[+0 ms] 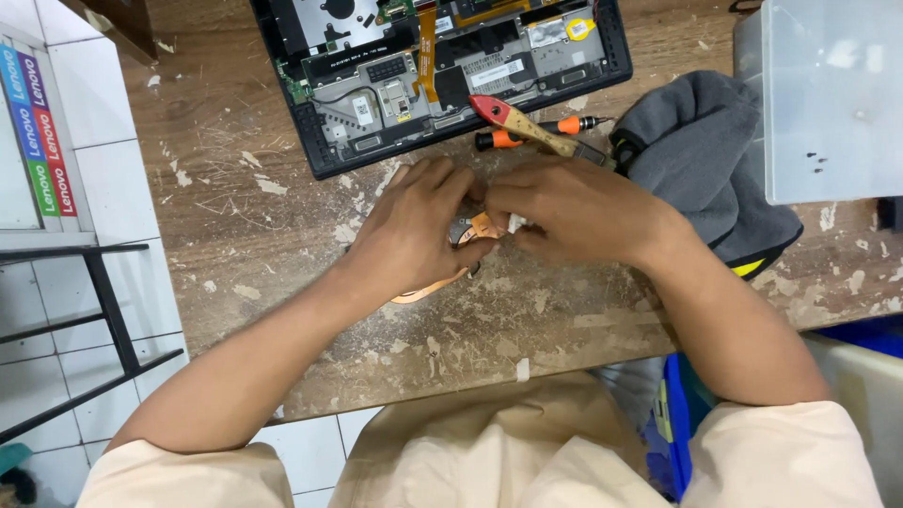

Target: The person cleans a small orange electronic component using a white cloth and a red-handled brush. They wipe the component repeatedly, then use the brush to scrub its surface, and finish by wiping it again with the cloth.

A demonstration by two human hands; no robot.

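Seen from above, 2 bare hands meet near the middle of a scuffed wooden worktop [282,226]. The left hand [414,230] curls its fingers around a copper heat pipe [428,290], whose thin curved end shows below the palm. The right hand [574,209] pinches a small white piece [515,223] against the copper part. Just beyond the hands, at the far edge, lies an opened laptop [442,71], with an orange screwdriver [536,132] and a red-tipped wooden-handled tool [527,122] beside it. A grey cloth [701,150] lies to the right.
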